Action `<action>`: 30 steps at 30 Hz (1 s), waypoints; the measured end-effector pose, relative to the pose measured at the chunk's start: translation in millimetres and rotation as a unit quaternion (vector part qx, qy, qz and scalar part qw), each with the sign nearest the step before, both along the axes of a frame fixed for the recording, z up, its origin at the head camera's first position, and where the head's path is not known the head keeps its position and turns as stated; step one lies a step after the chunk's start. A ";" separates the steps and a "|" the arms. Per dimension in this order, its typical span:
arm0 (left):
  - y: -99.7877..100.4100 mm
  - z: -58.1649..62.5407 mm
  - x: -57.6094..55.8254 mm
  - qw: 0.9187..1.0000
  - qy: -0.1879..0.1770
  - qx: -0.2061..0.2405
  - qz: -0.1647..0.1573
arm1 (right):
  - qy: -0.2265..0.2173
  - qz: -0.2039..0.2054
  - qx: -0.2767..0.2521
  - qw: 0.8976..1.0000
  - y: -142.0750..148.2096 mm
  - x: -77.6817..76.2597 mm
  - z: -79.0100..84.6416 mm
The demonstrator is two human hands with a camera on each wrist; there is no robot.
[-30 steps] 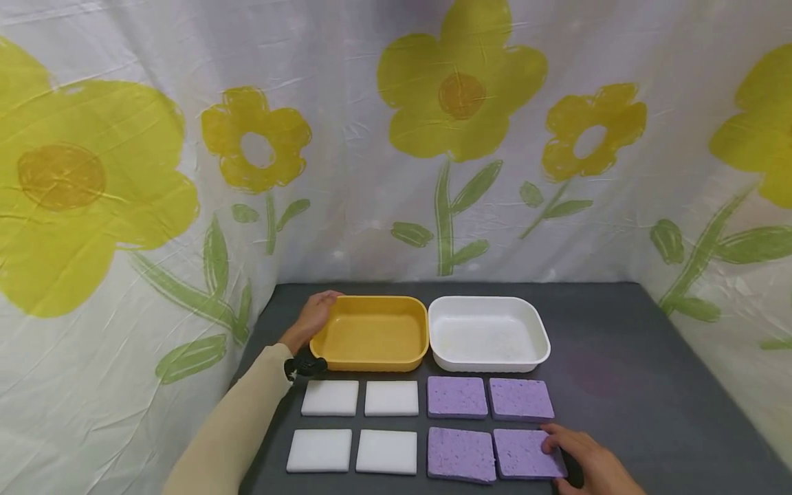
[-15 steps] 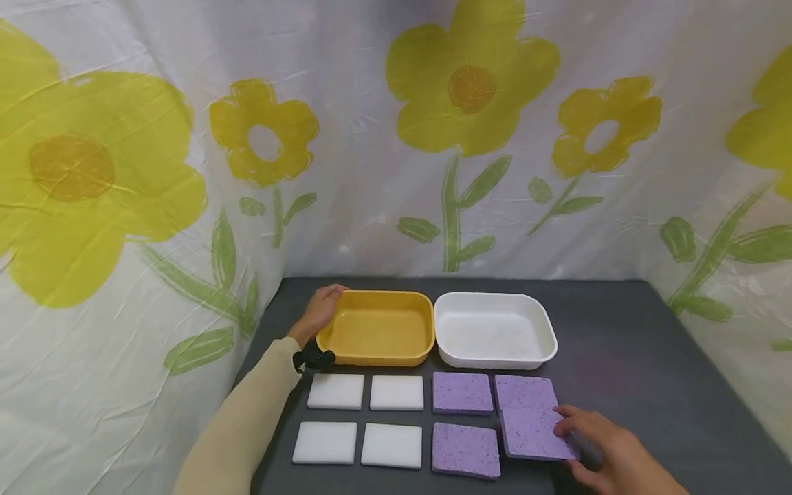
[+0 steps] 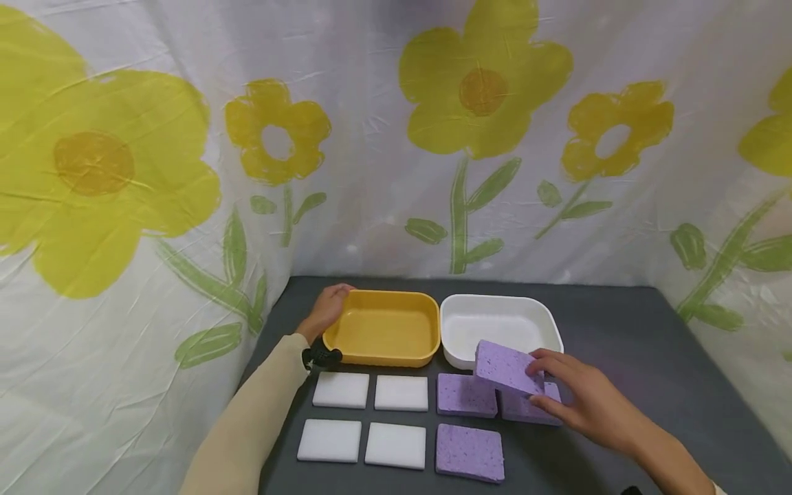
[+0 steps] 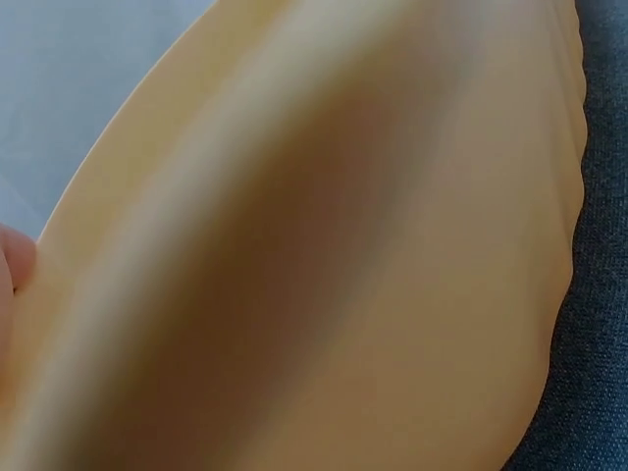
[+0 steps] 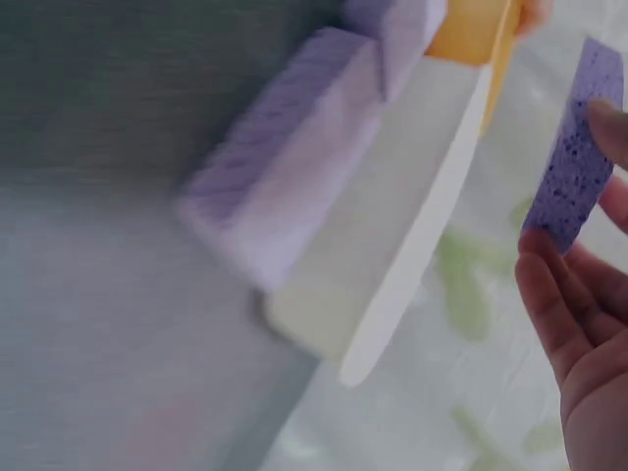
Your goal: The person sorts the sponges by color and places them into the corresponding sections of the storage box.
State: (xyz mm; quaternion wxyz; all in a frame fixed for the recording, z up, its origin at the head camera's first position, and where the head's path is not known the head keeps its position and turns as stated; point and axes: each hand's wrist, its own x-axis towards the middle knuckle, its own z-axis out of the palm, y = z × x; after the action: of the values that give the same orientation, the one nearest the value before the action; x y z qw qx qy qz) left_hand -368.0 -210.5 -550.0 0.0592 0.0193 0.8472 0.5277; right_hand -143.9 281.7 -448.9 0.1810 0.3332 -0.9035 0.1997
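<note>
My right hand pinches a pitted purple sponge by its right end, thumb below and fingers above. Raised and tilted, the sponge overlaps the front rim of the white tray in the head view. Seen from the right wrist, that sponge is edge-on between thumb and fingertips. At the yellow tray, my left hand grips the left back corner of the rim. A fingertip shows on that rim in the left wrist view, where the near wall is blurred.
On the dark table, the two trays stand side by side at the back. Several white sponges lie in two rows before the yellow tray. Three purple sponges lie to their right. A flowered curtain closes off the back and sides.
My right hand has lifted the front right purple sponge off the table and carried it forward and left toward the white tray. My left hand stays at the yellow tray.
</note>
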 end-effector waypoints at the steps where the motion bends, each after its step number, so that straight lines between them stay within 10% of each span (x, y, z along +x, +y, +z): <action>1: -0.3 0.2 0.2 1.000 -0.003 0.002 -0.001 | -0.003 0.003 0.005 1.000 -5.7 -6.2 3.8; 15: -1.8 -0.3 -2.0 1.000 -0.013 0.009 0.002 | -0.092 0.016 0.053 0.994 -92.4 -96.7 23.7; 30: 0.0 2.6 1.6 1.000 0.002 -0.001 0.006 | -0.150 0.034 0.095 0.983 -177.4 -153.7 -4.4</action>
State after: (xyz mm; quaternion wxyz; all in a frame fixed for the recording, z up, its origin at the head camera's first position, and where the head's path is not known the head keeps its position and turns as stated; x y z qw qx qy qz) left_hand -366.4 -210.5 -547.4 0.0541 0.0157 0.8480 0.5270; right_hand -297.6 104.3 -453.3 0.0037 0.3456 -0.9234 0.1667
